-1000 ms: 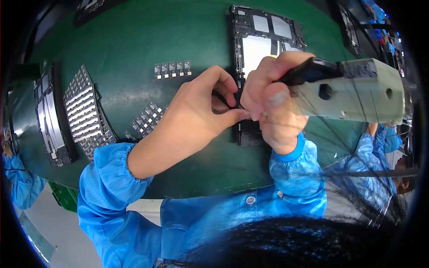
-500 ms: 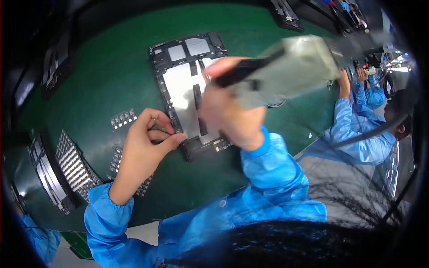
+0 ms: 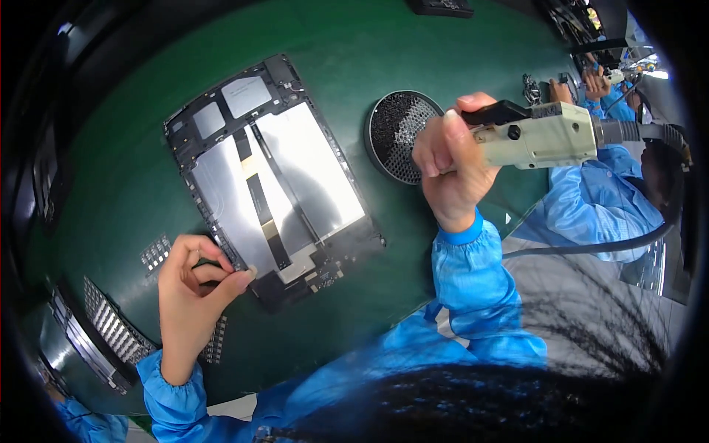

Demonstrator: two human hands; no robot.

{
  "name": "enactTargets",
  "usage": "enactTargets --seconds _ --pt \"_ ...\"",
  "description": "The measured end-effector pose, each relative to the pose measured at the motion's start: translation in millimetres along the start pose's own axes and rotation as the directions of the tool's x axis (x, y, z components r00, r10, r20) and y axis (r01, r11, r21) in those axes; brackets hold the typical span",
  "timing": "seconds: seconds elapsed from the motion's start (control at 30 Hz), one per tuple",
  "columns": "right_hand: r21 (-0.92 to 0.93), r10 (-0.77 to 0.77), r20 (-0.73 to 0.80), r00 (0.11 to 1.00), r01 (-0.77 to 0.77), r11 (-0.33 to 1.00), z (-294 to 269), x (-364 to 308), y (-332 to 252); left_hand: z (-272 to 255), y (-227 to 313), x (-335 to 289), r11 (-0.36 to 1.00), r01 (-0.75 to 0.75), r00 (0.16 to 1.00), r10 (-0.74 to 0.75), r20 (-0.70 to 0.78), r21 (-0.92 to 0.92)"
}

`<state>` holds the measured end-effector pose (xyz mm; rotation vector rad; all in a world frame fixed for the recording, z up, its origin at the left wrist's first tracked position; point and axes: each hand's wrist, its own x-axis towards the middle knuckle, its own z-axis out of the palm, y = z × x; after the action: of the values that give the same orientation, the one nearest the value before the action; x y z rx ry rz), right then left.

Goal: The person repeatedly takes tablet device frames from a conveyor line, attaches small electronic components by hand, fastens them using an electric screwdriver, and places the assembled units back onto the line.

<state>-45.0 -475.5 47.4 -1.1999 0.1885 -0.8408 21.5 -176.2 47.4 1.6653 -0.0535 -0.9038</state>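
Observation:
An opened tablet (image 3: 314, 170), its silvery inner plates and black strips exposed, lies tilted on the green work surface. At its lower left edge, my left hand (image 3: 196, 284) pinches the rim between thumb and fingers. My right hand (image 3: 458, 166) is closed around a cream hand tool (image 3: 543, 136) with a black lever and a grey cable at its back. The tool is held right of the tablet, apart from it. Behind my right hand is a round black dish (image 3: 395, 122) with a honeycomb mesh, partly covered by the fingers. The tool's front end is hidden in the hand.
Sheets of small parts (image 3: 114, 321) lie left of my left hand, beside a dark curved-looking panel (image 3: 85, 340). A small strip of parts (image 3: 155, 253) lies near the tablet. At right, a co-worker's blue sleeve (image 3: 605, 207) and the tool's thick cable (image 3: 605, 249) show.
My right hand has moved right with the tool, off the tablet, and the round dish now shows. In the picture, the tablet and my left hand sit farther left, and the tablet is turned.

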Motion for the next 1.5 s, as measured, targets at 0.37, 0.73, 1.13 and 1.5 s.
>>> enactTargets --seconds 0.37,0.73,1.13,1.5 --pt "-0.208 0.048 0.093 0.994 -0.028 0.978 -2 5 4 0 2 1 1.0 0.025 1.0 -0.025 0.001 -0.008" --pt "-0.21 0.033 0.11 0.993 -0.01 0.978 7 -1 10 -12 -12 -3 0.993 -0.11 0.993 0.111 0.033 -0.038" --pt "0.08 0.146 0.446 0.883 -0.202 0.976 105 -82 -6 -26 -19 -1 0.979 -0.181 0.972 0.193 0.136 -0.095" --pt "0.054 0.114 0.602 0.79 -0.183 0.982 128 -104 21 -27 -33 1 0.947 -0.308 0.945 0.316 0.085 -0.09"
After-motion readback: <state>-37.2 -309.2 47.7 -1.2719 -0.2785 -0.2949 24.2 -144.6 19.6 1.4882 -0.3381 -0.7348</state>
